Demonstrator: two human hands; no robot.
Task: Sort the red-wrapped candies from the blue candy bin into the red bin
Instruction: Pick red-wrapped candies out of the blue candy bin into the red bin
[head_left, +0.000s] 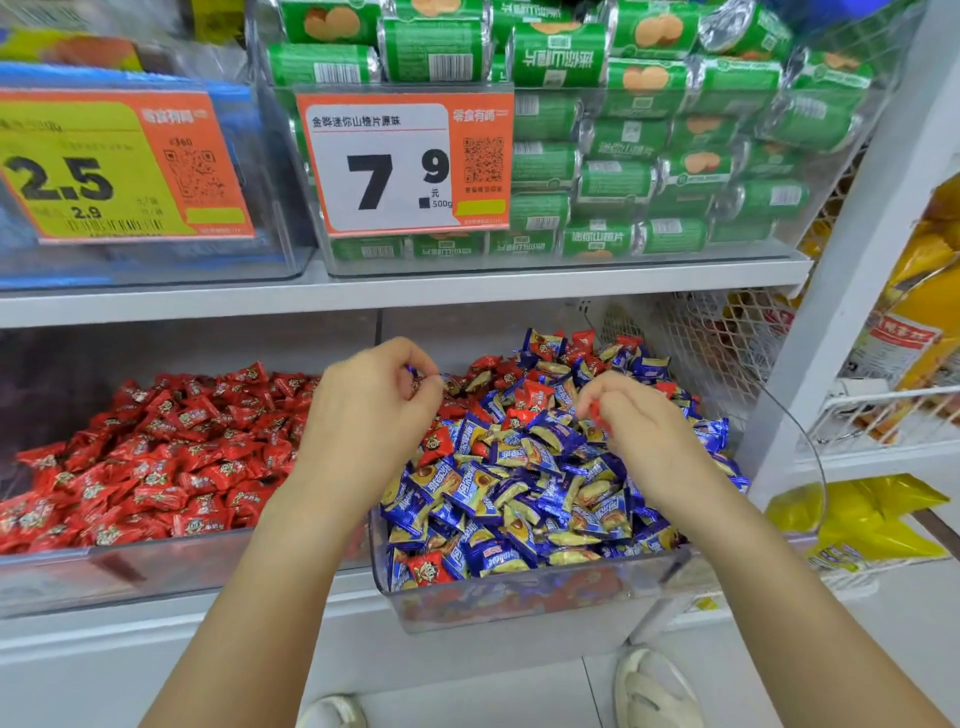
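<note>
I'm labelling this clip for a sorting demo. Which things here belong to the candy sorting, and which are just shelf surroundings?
Part of the job:
- blue candy bin
- red-wrapped candies mixed into it
- red bin
- left hand
- right hand, pinching a red candy

Just there:
- green snack packs
- price tags
- yellow bags

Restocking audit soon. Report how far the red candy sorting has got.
Done: the red bin on the left shows only red wrappers. In hand: the right hand pinches a red candy over the blue candy bin; the left hand pinches a wrapper at the pile, its colour unclear. Left: many red-wrapped candies lie among the blue ones, mostly at the back, one at the front wall.
</note>
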